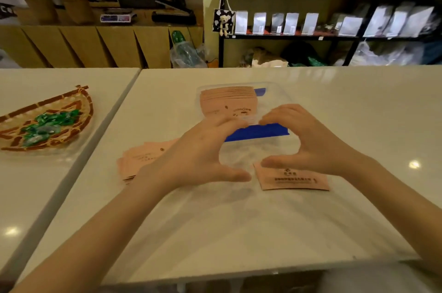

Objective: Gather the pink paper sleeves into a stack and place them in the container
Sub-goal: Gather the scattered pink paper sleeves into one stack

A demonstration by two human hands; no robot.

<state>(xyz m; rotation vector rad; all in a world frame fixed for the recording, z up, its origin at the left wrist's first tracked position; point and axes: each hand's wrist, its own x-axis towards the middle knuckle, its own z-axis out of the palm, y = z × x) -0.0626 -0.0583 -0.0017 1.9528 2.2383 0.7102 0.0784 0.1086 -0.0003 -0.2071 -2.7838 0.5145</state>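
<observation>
A clear plastic container (275, 101) with blue clips lies on the white table and holds a stack of pink paper sleeves (228, 101) in its left part. My left hand (203, 156) and my right hand (308, 139) hover side by side over the container's near edge, fingers curved and apart, with nothing held. Their fingertips sit close to the stack's near end. A loose pile of pink sleeves (143, 159) lies on the table left of my left hand. One single pink sleeve (294, 179) lies under my right thumb.
A woven basket (59, 135) with green wrapped sweets sits on the neighbouring table at left, across a seam between the two tabletops. Black shelves with silver pouches (287, 22) stand beyond the far table edge.
</observation>
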